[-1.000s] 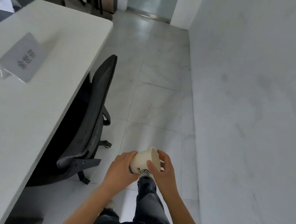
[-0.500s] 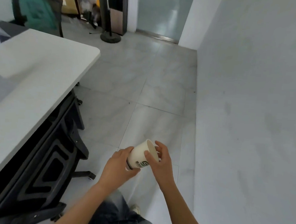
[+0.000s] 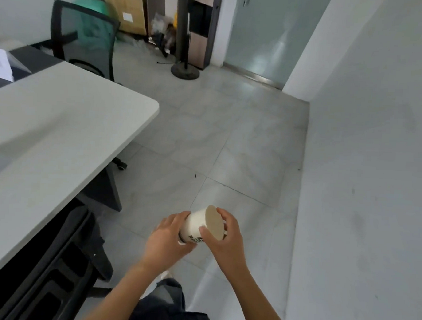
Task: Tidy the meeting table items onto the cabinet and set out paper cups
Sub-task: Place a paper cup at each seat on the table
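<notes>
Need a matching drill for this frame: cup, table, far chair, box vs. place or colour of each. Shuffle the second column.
Things:
1. cup
2. table
3. far chair
4. box

Matches:
A. brown, at the far wall
B. white top, left of the person
C. held between left hand and right hand
D. black mesh back, green shows through

Pairs: 1-C, 2-B, 3-D, 4-A

One paper cup (image 3: 196, 224), one left hand (image 3: 168, 239), one right hand (image 3: 228, 242), one table (image 3: 60, 127), two chairs (image 3: 83, 34) (image 3: 52, 274), one cardboard box (image 3: 127, 11).
</notes>
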